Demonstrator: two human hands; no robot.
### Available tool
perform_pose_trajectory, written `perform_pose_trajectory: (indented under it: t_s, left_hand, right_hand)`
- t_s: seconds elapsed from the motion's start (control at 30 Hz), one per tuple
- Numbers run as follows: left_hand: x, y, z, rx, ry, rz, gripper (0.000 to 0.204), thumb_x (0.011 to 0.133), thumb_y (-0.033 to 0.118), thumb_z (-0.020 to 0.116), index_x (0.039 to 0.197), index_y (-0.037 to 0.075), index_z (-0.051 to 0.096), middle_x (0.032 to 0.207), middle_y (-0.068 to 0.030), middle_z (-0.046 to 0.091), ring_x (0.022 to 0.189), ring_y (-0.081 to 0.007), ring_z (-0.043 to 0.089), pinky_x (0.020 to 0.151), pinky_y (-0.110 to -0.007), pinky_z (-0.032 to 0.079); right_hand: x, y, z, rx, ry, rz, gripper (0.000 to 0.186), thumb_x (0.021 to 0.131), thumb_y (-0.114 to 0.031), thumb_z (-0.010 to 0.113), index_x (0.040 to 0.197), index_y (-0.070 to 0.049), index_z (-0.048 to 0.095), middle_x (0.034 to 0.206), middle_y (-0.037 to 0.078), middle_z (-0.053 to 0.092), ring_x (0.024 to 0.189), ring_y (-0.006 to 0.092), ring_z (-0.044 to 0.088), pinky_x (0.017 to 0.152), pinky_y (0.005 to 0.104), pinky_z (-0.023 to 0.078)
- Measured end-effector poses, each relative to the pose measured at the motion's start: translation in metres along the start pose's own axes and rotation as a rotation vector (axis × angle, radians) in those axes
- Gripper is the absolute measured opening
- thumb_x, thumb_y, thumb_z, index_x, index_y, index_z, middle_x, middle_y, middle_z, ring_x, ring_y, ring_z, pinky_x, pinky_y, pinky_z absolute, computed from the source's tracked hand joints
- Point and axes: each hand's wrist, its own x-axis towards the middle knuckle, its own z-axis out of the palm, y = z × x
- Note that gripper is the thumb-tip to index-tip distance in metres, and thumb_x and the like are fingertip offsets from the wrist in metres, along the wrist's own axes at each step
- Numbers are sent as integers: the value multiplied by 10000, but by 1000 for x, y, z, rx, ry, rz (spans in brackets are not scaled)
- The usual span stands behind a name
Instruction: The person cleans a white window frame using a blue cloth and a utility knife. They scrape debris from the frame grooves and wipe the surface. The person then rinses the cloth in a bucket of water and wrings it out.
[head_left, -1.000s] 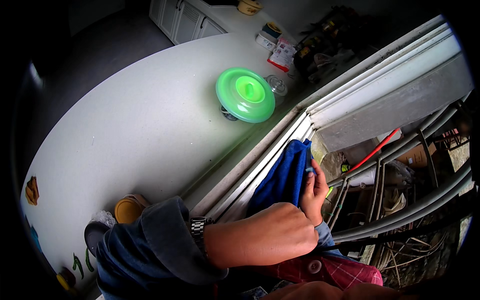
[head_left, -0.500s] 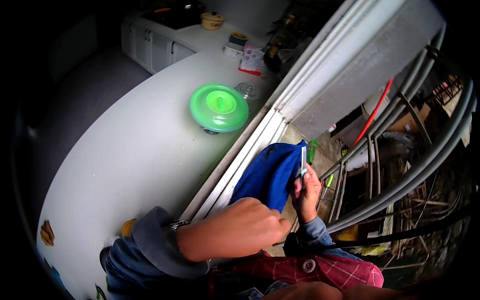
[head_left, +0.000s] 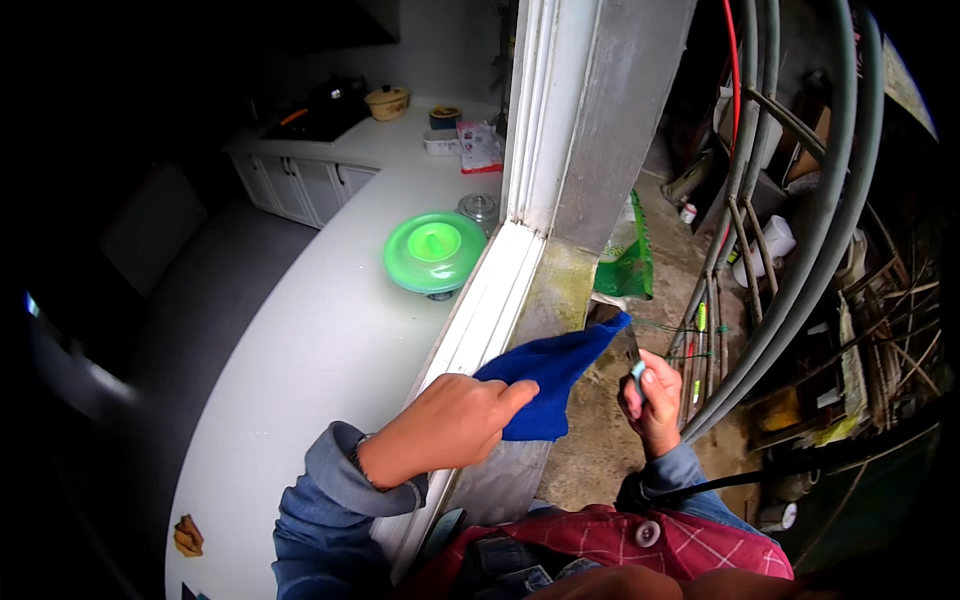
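Note:
My left hand point(head_left: 450, 422) is closed on a blue cloth point(head_left: 540, 390) over the window sill, and the cloth stretches away to a pointed far corner. In my right hand point(head_left: 655, 400) is a small knife point(head_left: 637, 372) with a light blue handle, held upright with the blade pointing away from me. The blade rises close beside the corner of the cloth; I cannot tell whether they touch. Below both hands lies the concrete ledge point(head_left: 590, 430).
A green lidded dish point(head_left: 435, 250) and a glass lid point(head_left: 478, 208) stand on the white counter point(head_left: 300, 390) to the left. The white window frame point(head_left: 490, 305) runs between counter and ledge. Grey metal bars point(head_left: 800, 300) curve along the right, near a green bag point(head_left: 630, 265).
The view has turned, so the frame stands steeper. Against the cloth, the knife has shifted right, from overlapping its edge to beside its corner. My left hand now grips the cloth more visibly.

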Motion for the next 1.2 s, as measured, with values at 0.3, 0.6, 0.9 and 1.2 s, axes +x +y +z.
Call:
perform_pose_trajectory:
  t_s: [0.3,0.6,0.9,1.2]
  left_hand:
    - [6,-3,17,388,9,-167,43,646,36,572,639,-4,585,615,-193,585,597,-374,598,552,-460,476]
    - [66,73,19,380,59,-151,114,635,79,503,659,-10,570,638,-205,572,647,-402,567,582,-484,449]
    - [101,161,73,352,-139,75,146,647,119,506,694,-2,574,684,-194,605,681,-403,587,631,-490,465]
    - [126,222,124,242,-219,138,164,641,161,535,690,10,573,690,-218,591,710,-414,586,630,-506,455]
  right_hand:
    - [-64,-37,0,82,0,-126,356,906,-183,533,1206,10,533,535,47,497,408,78,389,397,205,305]
    - [-136,-78,-49,122,215,-237,404,903,-187,531,1238,35,485,530,20,462,406,66,368,384,192,288]
    - [-229,-90,-88,33,448,-229,440,872,-196,576,1228,49,496,572,16,477,432,58,379,377,184,273]
    - [-295,-116,-121,-222,783,185,347,868,-138,559,1193,-17,556,626,-32,512,456,28,394,376,176,263]
